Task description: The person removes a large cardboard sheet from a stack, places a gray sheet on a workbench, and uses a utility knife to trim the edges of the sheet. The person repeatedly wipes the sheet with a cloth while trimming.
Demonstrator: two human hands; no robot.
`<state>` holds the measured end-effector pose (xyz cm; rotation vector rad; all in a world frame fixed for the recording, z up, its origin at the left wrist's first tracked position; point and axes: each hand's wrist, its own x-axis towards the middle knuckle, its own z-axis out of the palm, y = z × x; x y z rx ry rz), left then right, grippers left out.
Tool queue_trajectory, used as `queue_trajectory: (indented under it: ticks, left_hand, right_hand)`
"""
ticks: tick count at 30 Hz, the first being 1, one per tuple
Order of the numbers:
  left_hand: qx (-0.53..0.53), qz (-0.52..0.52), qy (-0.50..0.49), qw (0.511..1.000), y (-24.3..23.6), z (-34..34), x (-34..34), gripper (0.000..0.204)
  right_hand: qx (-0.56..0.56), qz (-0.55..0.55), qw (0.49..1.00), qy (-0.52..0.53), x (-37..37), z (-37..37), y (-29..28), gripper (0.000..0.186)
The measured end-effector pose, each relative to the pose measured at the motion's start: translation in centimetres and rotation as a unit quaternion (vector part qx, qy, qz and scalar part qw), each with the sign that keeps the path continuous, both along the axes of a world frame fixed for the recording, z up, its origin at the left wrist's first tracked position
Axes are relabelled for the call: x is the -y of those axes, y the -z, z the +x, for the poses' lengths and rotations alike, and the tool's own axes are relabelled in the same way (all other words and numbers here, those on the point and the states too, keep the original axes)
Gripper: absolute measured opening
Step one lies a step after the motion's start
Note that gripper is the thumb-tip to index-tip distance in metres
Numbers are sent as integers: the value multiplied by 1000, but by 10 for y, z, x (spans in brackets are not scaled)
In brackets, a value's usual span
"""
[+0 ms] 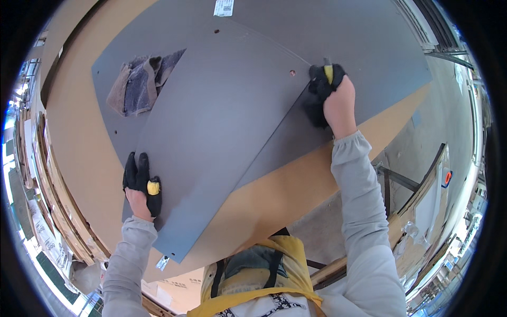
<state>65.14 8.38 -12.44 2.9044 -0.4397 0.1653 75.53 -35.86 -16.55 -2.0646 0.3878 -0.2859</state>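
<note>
Over on the left edge of the worktop (74, 132), the left hand (141, 186) in a black glove sits on the near corner of the top grey panel (211, 137), fingers spread flat, pressing rather than pinching. Further up there's a crumpled rag (138, 84) lying on the lower grey panel (369, 47); the top sheet slides over one corner of it. Moving right, the right hand (330, 92) has its grip curled tight around something with a yellow bit showing at the panel's far edge. Can't tell what that tool is, the glove hides most of it. A white label (224, 7) up top is cut off.
</note>
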Motion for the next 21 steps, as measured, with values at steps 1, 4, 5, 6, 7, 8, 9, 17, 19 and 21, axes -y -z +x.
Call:
queue_trajectory:
  ticks: [1, 4, 5, 6, 7, 8, 9, 17, 19, 21]
  left_hand:
    - [3, -3, -1, 1000, 0, 0, 0, 53]
    - [13, -9, 5, 1000, 5, 0, -5, 53]
    - [9, -24, -1, 1000, 3, 0, -3, 52]
    - [7, -27, -3, 1000, 4, -2, -4, 52]
    - [8, -34, -2, 999, 4, -1, -4, 52]
    - [12, -15, -5, 1000, 3, -1, -3, 52]
    - [14, -28, -2, 1000, 2, -2, -2, 51]
    - [9, -29, 1, 1000, 29, -15, -28, 21]
    - [9, -13, 1, 1000, 33, -18, -34, 22]
    - [9, -28, 2, 1000, 33, -14, -33, 22]
  right_hand:
    - [-32, 15, 999, -16, -6, -8, -2, 17]
    - [-69, 28, 997, 5, -9, -4, -13, 16]
    - [-102, 49, 993, 12, -14, -4, -22, 16]
    - [-77, 77, 994, 11, -18, -8, -24, 14]
    - [-80, 70, 994, 20, -20, -14, -23, 15]
    - [-80, 61, 994, 29, -23, -20, -20, 17]
    - [-79, 52, 995, 39, -29, -28, -14, 19]
    - [-115, 42, 992, -7, -226, -225, -5, 13]
    - [-141, 2, 989, -43, -280, -284, -7, 9]
    - [-146, -11, 985, -90, -328, -336, -8, 11]
